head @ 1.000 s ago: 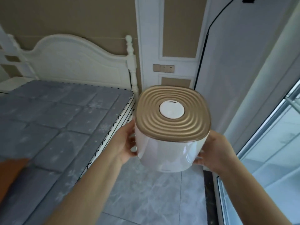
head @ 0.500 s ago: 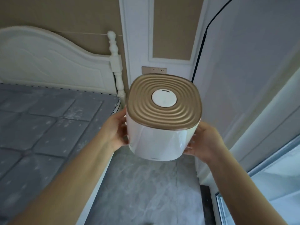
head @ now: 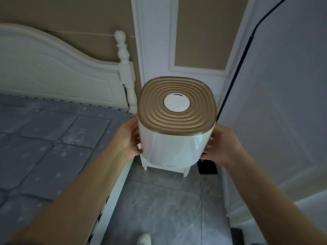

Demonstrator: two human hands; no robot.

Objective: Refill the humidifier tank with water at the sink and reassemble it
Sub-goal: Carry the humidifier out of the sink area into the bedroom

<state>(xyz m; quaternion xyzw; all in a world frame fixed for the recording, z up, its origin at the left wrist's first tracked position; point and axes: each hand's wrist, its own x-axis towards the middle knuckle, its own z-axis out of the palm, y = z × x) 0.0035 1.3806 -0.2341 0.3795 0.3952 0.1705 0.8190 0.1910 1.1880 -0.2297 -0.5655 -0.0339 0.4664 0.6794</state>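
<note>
The humidifier tank [head: 172, 149] is a white rounded box with a ribbed gold lid [head: 177, 119] and a round white cap [head: 176, 103] in its middle. It hangs upright in the air between both hands. My left hand [head: 128, 139] presses its left side and my right hand [head: 223, 145] presses its right side. Directly under the tank a small white nightstand [head: 184, 169] shows only its front edge and legs. The humidifier's base is hidden from view.
A bed with a grey quilted mattress [head: 44, 147] and white headboard [head: 53, 71] fills the left. A black cable [head: 235, 71] runs down the wall on the right. A dark object [head: 207, 167] lies beside the nightstand. Grey tiled floor [head: 159, 209] stretches below.
The view has swung down and closer to the corner beside the bed. The tank, still held by both hands, now sits over the white nightstand, which has come into view.
</note>
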